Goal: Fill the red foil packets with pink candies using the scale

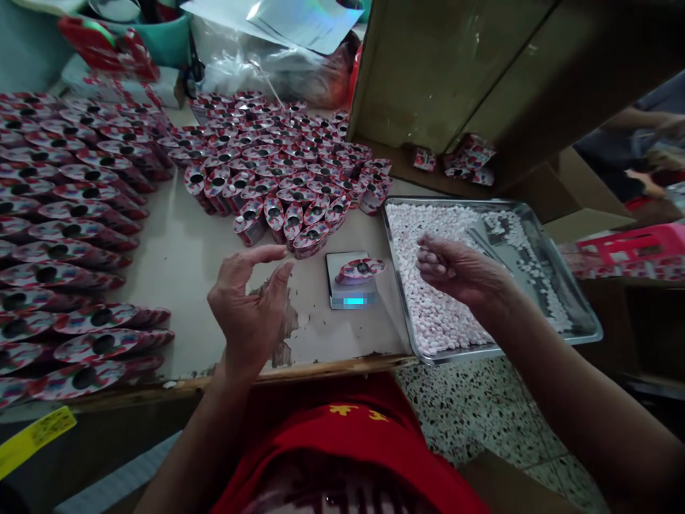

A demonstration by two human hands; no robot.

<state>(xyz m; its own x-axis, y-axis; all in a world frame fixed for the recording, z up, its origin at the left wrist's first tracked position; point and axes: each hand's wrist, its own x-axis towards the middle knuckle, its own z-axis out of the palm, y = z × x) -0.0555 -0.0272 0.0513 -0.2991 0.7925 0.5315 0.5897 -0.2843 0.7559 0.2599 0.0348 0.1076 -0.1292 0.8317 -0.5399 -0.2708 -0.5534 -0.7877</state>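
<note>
My left hand [251, 303] is held over the table, thumb and forefinger curved apart with nothing between them. A small digital scale [338, 289] with a lit display lies to its right. On the scale stands one red-and-white printed pack [362, 270] with an oval top and a dark round hole. My right hand [442, 265] hovers above a metal tray [465, 353] of small pinkish-white candies or tablets [449, 314]. Its fingers are curled together, and whatever is inside them is hidden. A flat metal piece [484, 239] lies in the tray beyond that hand.
Rows of matching packs [69, 228] fill the table's left side, and a cluster [289, 171] stands behind the scale. A large cardboard box [428, 78] lies at the back right with several packs inside. Another person's arm [636, 118] shows at far right, near a pink crate [631, 250].
</note>
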